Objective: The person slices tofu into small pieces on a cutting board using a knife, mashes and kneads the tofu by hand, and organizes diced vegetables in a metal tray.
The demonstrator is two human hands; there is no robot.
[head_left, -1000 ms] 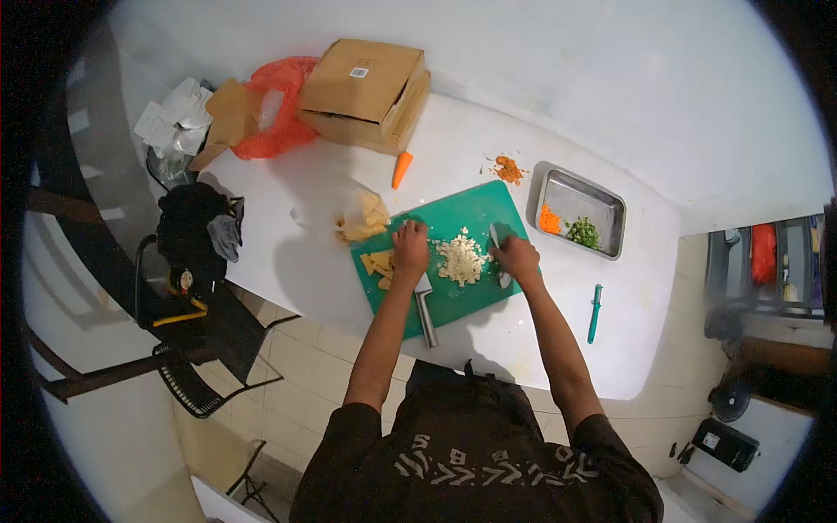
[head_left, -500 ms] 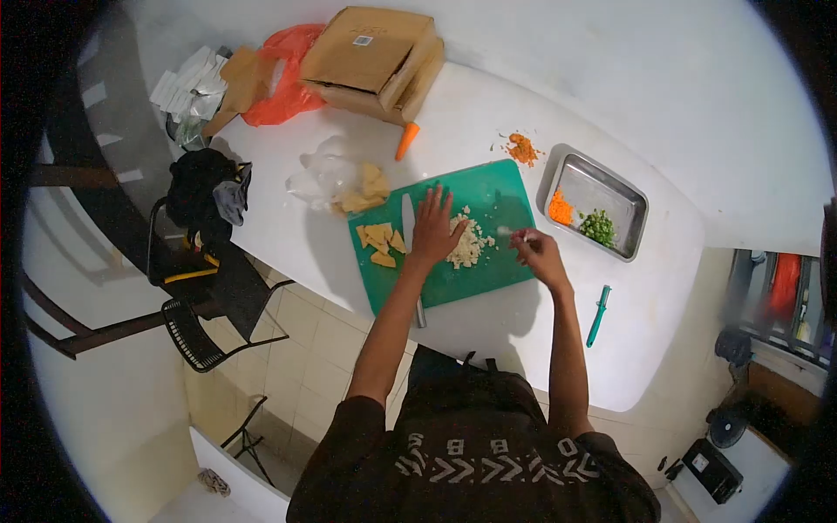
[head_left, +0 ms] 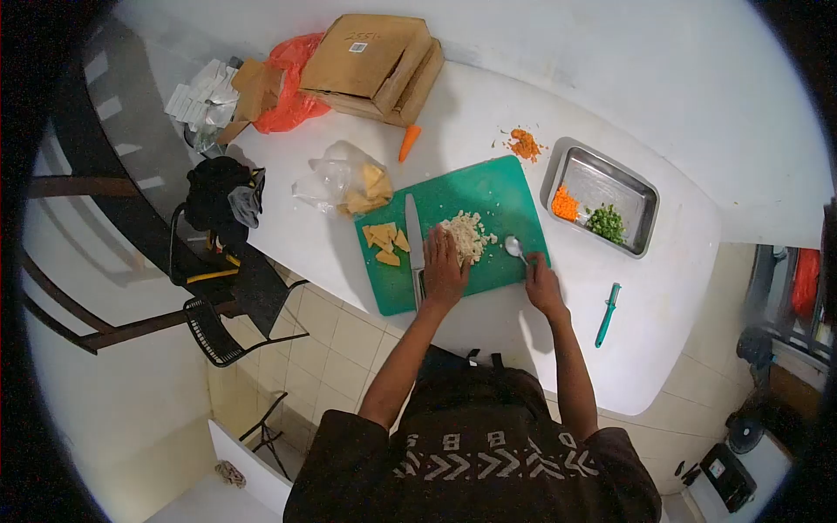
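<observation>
My left hand (head_left: 445, 272) lies with fingers stretched out at the near left side of a heap of pale chopped bits (head_left: 467, 235). The heap sits on a green cutting board (head_left: 445, 199). At the board's right edge, my right hand (head_left: 542, 286) is closed on the handle of a metal spoon (head_left: 513, 247), its bowl at the board right of the heap. A knife (head_left: 413, 228) lies on the board left of my left hand, blade pointing away from me. Left of the knife are several yellowish cut pieces (head_left: 382, 237).
A metal tray (head_left: 643, 237) holds diced carrot (head_left: 565, 204) and chopped greens (head_left: 606, 223). Behind the board lie a carrot piece (head_left: 409, 143) and orange peelings (head_left: 524, 145). A clear bag (head_left: 336, 170), cardboard box (head_left: 370, 65) and green peeler (head_left: 608, 315) are on the white table.
My left hand has drawn back toward me, from above the board's middle to the heap's near side. My right hand has moved slightly nearer to me, and the spoon now shows clearly.
</observation>
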